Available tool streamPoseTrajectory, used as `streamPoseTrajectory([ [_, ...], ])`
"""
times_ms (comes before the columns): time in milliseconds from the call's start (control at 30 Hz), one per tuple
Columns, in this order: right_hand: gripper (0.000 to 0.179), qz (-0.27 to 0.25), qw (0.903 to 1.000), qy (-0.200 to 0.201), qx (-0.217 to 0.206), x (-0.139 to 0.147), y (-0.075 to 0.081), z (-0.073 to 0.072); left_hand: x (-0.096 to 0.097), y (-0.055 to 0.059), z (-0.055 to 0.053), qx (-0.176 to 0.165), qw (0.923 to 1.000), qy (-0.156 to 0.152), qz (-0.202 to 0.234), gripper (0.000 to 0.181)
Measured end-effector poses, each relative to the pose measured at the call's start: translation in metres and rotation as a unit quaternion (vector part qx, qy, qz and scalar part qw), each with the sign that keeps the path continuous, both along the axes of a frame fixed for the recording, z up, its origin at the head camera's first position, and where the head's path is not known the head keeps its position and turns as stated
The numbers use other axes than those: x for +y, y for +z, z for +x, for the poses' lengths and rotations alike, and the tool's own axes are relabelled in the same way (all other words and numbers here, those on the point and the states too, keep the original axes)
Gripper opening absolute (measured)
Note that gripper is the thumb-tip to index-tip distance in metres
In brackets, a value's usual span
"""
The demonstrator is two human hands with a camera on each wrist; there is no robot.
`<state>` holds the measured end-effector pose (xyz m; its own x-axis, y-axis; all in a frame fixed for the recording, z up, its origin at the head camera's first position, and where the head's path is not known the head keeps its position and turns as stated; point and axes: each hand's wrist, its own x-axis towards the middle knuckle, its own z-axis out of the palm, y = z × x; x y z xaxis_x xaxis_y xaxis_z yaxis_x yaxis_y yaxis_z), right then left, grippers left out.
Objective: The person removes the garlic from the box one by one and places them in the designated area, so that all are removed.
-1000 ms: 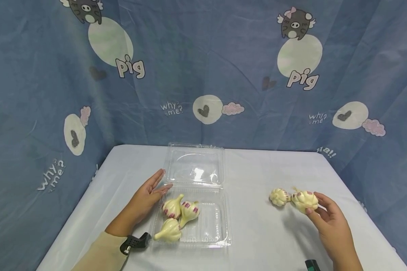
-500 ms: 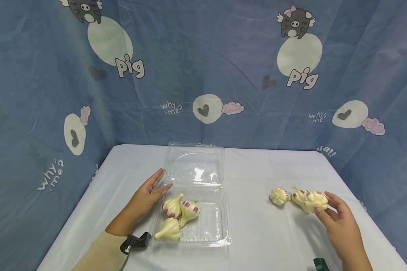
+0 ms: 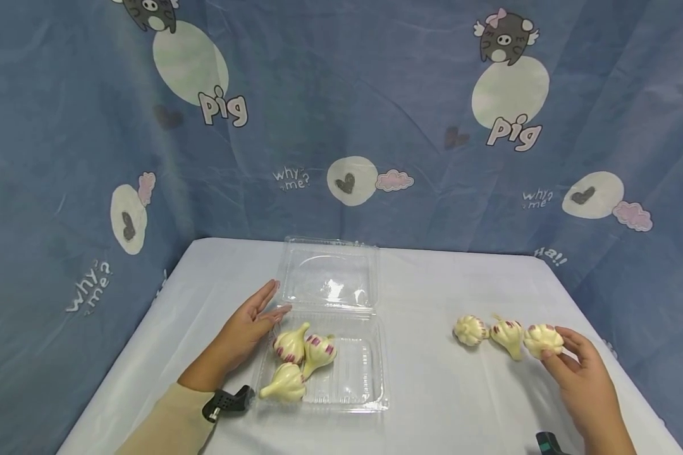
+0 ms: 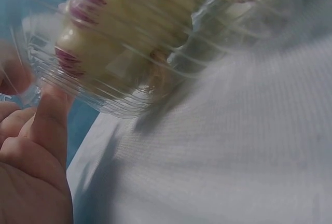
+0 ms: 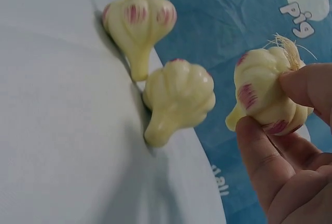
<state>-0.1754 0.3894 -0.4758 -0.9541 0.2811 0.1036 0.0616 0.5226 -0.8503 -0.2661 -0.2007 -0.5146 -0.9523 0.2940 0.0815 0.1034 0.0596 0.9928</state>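
Note:
In the head view my right hand [image 3: 589, 376] pinches a garlic bulb [image 3: 542, 340] between thumb and fingers. Dry roots stick out beside the thumb on this bulb [image 5: 267, 86] in the right wrist view. Just left of it lie a purple-streaked garlic bulb [image 3: 508, 336] and another garlic bulb [image 3: 470, 330], close together. My left hand [image 3: 243, 335], fingers extended, rests at the left side of a clear plastic clamshell box [image 3: 353, 373], near its hinge. Three garlic bulbs [image 3: 320, 352] sit in the box's left half. The left wrist view shows purple-marked garlic [image 4: 124, 32] through the ribbed wall.
The box's lid [image 3: 327, 275] is folded back toward the far edge of the white-covered table [image 3: 421, 392]. A blue printed curtain [image 3: 296, 82] hangs behind and at both sides. A black wrist strap [image 3: 224, 403] is on the left wrist.
My right hand has moved right with its garlic bulb, opening a gap from the middle bulb it overlapped before. The left hand stays at the box.

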Motion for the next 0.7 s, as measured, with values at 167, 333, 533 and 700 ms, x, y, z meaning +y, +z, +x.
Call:
streamPoseTrajectory([
  [167, 0.057, 0.011, 0.9999, -0.003, -0.003, 0.005, -0.003, -0.002, 0.000, 0.002, 0.000, -0.002, 1.0000, 0.001, -0.002, 0.081],
  [333, 0.055, 0.014, 0.9999, 0.008, -0.001, 0.009, -0.005, -0.005, 0.000, 0.001, 0.000, -0.003, 1.0000, 0.003, 0.003, 0.080],
  [533, 0.058, 0.025, 0.9994, 0.010, -0.022, 0.016, -0.006, -0.007, 0.000, 0.002, 0.001, -0.004, 0.9999, 0.001, 0.011, 0.081],
  [700, 0.060, 0.028, 0.9983, 0.006, -0.051, 0.022, -0.008, -0.012, 0.001, 0.003, 0.000, -0.004, 1.0000, 0.000, 0.008, 0.081],
])
